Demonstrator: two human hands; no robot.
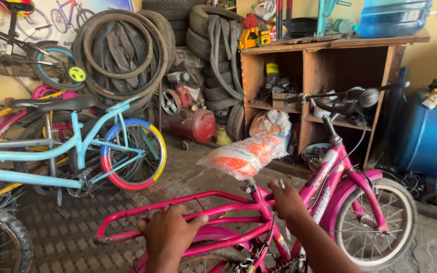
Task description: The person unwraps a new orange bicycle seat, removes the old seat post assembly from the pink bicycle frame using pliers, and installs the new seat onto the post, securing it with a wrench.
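Pink bicycle [324, 187] stands lengthwise left to right, front wheel rightward, below the plastic-wrapped saddle [246, 154]. Head view: left hand [170, 232] grasps the rear rack [147, 210] behind the saddle; right hand [287, 199] closes around the frame just beneath the saddle.

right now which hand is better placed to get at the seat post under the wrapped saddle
Probably the right hand. It sits on the pink frame just below the plastic-wrapped saddle, close to the seat post. The left hand rests further back on the rear rack, apart from the saddle.
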